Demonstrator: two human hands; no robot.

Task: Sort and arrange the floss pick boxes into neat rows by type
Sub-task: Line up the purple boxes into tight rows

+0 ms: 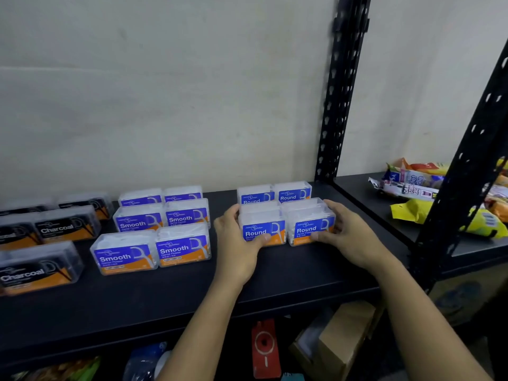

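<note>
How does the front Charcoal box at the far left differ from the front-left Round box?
The front Charcoal box has a black label and dark contents; the front-left Round box has a blue label and white contents. The left hand holds the front-left Round box, with the right hand holding the front-right Round box beside it; the front Charcoal box stands untouched. Both are clear cases with an orange band.

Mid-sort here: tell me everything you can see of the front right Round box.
The front right Round box is a clear plastic case of white picks with a blue-and-orange front label reading Round. It stands upright on the black shelf, label forward, close beside the front left Round box, which the left hand grips, and ahead of a back Round box. The right hand holds it: fingers on its right side, thumb on the lower front.
</note>
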